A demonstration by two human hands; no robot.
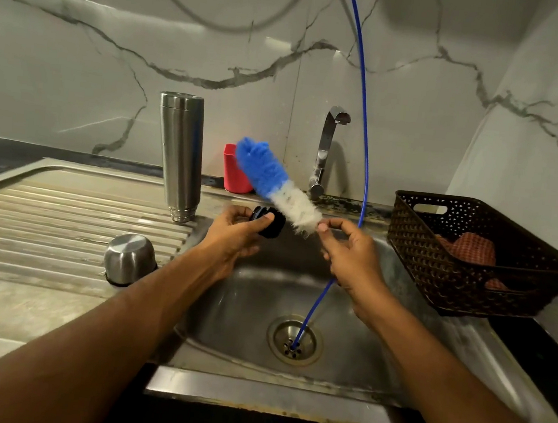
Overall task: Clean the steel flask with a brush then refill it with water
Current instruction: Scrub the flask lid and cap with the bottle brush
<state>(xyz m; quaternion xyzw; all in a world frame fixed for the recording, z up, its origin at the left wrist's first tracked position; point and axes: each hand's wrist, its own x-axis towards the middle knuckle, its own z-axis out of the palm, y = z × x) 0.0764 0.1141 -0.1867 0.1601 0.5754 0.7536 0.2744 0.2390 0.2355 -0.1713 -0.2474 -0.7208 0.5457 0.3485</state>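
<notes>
The steel flask (180, 156) stands upside down on the drainboard, left of the sink basin. Its steel cup lid (129, 259) rests inverted nearer to me on the ribbed drainboard. My left hand (239, 233) grips a black stopper cap (269, 222) above the basin. My right hand (352, 253) pinches the handle end of a bottle brush (274, 181) with blue and white bristles. The brush points up and to the left, its white bristles beside the cap.
The steel sink (246, 314) has a drain with a thin blue tube (364, 92) running into it from above. A tap (325, 147) stands at the back. A red cup (232, 168) sits behind the brush. A dark woven basket (465, 258) with cloth sits at right.
</notes>
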